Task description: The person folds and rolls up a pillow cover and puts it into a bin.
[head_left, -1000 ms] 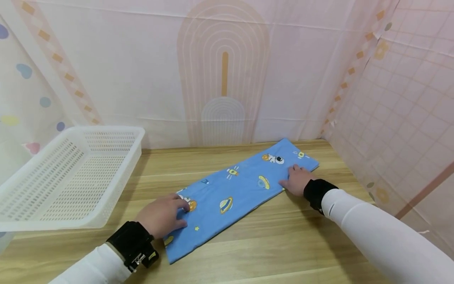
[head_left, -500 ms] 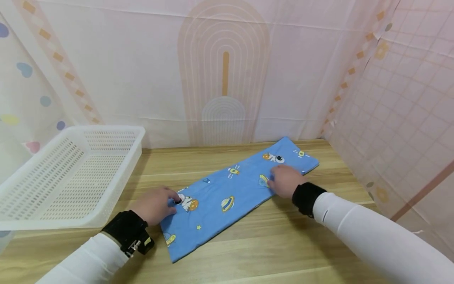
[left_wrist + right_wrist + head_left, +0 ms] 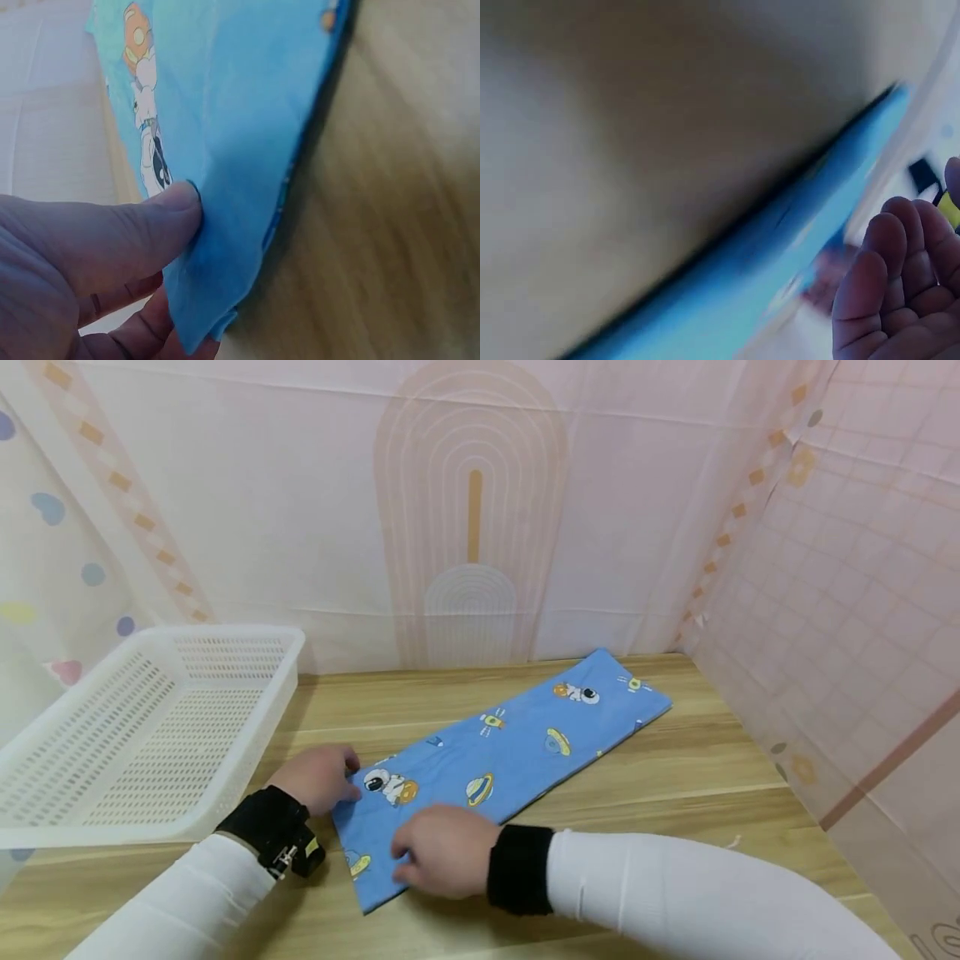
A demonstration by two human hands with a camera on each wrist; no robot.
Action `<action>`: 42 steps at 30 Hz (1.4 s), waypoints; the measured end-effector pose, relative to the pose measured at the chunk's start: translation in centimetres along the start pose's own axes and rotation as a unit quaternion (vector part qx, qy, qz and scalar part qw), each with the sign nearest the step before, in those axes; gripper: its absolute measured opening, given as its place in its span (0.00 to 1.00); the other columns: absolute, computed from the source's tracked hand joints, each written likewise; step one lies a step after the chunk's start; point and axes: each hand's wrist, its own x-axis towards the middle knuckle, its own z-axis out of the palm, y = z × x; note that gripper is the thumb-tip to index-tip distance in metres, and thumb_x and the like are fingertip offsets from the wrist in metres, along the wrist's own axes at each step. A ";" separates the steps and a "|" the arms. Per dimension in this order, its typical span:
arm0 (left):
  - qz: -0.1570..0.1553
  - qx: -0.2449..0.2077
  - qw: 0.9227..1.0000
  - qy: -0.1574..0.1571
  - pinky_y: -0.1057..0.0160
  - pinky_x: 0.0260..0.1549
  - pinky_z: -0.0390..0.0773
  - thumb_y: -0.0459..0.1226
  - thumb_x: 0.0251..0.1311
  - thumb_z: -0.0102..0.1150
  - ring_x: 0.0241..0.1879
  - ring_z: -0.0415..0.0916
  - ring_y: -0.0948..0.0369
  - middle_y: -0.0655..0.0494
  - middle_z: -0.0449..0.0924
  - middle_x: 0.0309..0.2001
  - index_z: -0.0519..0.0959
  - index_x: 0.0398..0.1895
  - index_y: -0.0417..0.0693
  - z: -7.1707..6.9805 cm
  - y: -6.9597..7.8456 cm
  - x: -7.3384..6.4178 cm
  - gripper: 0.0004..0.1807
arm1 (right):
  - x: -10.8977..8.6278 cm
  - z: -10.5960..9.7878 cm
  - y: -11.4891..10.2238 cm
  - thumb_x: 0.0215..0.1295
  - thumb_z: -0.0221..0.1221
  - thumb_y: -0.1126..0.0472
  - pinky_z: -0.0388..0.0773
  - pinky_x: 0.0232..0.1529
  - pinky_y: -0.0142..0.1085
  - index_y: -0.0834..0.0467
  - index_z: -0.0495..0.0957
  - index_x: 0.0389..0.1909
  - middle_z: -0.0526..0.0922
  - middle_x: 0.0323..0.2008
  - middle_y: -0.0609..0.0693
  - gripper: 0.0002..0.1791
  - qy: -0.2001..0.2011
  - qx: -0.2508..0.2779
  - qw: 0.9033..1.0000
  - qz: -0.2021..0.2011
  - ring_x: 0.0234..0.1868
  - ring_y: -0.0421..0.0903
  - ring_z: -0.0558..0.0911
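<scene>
A folded blue cloth (image 3: 525,752) printed with astronauts, planets and satellites lies slantwise on the wooden table. At its near left end my left hand (image 3: 313,778) pinches the upper corner. The left wrist view has the thumb (image 3: 161,221) on top of the cloth (image 3: 232,142), with fingers behind its edge. My right hand (image 3: 450,852) is over the cloth's near left part, close to the lower long edge. In the right wrist view its fingers (image 3: 885,247) bend loosely and hold nothing. Whether it touches the cloth cannot be told.
A white perforated plastic basket (image 3: 258,735) stands at the left, close to my left hand. Pale patterned sheeting (image 3: 330,527) hangs behind the table (image 3: 675,810) and along both sides. Bare wood shows in front of the cloth and to its right.
My right hand has swept left and nearer, from the cloth's far right part to its near left part. My left hand has shifted slightly left onto the corner. The cloth lies nearly where it was.
</scene>
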 end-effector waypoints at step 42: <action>0.017 -0.098 0.995 -0.023 0.62 0.23 0.71 0.39 0.63 0.71 0.22 0.73 0.60 0.55 0.78 0.22 0.80 0.42 0.42 -0.8 -2.6 0.9 0.12 | 4.8 3.7 -3.8 0.78 0.58 0.51 0.82 0.43 0.31 0.34 0.79 0.62 0.84 0.50 0.35 0.16 -0.087 -0.137 0.986 -0.032 0.42 0.32 0.81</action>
